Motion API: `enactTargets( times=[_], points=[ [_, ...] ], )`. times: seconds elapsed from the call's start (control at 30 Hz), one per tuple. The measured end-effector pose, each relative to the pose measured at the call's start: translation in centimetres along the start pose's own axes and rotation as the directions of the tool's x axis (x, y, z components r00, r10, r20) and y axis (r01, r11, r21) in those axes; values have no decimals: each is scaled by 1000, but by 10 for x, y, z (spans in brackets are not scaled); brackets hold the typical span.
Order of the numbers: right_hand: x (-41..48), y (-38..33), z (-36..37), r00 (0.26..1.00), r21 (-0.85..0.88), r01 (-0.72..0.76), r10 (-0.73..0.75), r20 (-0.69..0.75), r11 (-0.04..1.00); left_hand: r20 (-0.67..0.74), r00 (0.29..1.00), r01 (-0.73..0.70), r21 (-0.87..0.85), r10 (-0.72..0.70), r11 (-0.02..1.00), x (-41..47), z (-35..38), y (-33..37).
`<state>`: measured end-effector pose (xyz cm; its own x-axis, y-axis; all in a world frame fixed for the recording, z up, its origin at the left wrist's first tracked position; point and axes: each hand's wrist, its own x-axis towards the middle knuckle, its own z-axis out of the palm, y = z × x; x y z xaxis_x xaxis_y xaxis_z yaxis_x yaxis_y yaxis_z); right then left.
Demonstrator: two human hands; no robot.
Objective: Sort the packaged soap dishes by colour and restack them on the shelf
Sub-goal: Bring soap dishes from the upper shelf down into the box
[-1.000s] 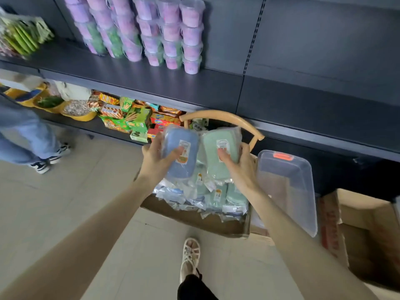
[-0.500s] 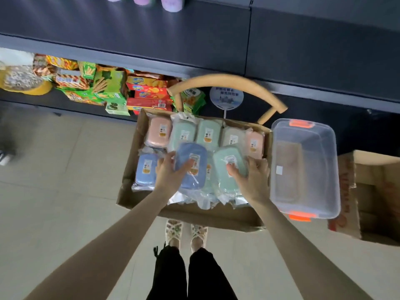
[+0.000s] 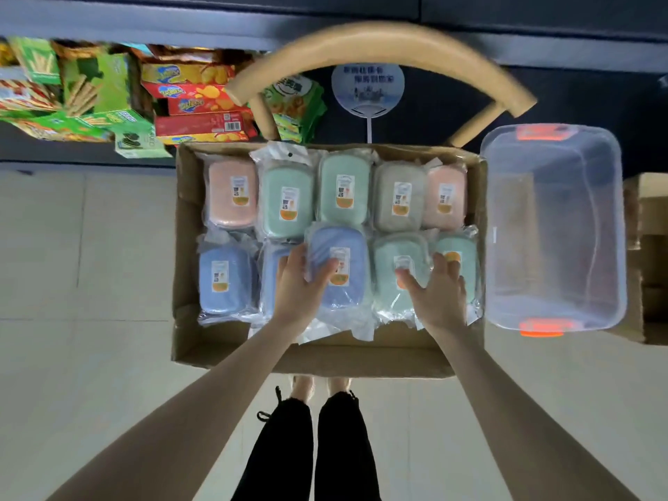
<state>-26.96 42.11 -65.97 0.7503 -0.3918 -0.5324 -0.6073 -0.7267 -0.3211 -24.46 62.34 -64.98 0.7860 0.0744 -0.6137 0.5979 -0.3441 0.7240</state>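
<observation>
Left hand (image 3: 296, 287) grips blue dish (image 3: 345, 283), thumb on top, in front row of box (image 3: 325, 359). Right hand (image 3: 437, 294) lies flat on green dish (image 3: 392, 301) just beside it, fingers fairly straight. Clear bin (image 3: 553, 226) right of box.

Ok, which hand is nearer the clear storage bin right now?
Right. The right hand rests on the green soap dishes at the cardboard box's right end, beside the clear storage bin; the left hand holds a blue soap dish mid-box, farther away.
</observation>
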Motion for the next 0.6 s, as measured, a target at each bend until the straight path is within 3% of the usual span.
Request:
enactTargets(
  times=[0.1, 0.3, 0.6],
  points=[
    [-1, 2, 3, 1000, 58, 12, -12, -2, 998, -15, 1000, -15, -12, 15, 1000, -3, -4, -4],
    [-3, 2, 1, 998, 37, 25, -27, 59, 999, -180, 984, 17, 31, -11, 999, -17, -32, -14],
    [-3, -23, 1, 996, -100, -46, 54, 71, 994, -165, 984, 86, 97, -69, 992, -15, -54, -32]
  ],
)
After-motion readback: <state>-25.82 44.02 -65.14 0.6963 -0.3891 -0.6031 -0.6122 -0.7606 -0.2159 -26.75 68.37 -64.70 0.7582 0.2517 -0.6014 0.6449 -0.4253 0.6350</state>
